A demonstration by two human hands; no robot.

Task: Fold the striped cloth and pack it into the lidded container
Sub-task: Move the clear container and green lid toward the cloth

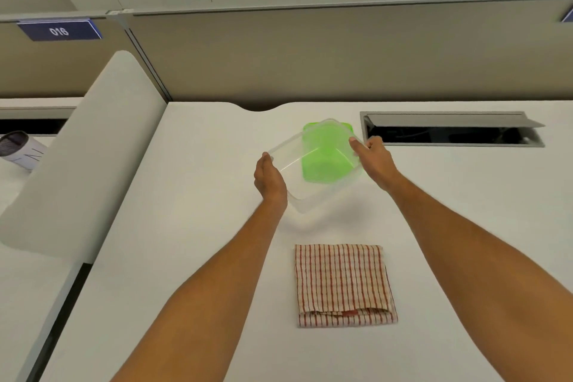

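Hands (pixel 322 170) clamped on clear container (pixel 297 177) sides, green lid (pixel 322 158) beneath, folded striped cloth (pixel 342 282) nearer

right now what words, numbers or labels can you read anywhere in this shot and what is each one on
"016" in white digits on the blue plaque fixed to the partition at upper left.
Dark strokes on the white cylinder at the left edge: too blurred to read.
A second blue plaque at the right edge is cut off, nothing legible.
No text shows on the striped cloth, the clear container or its green lid.
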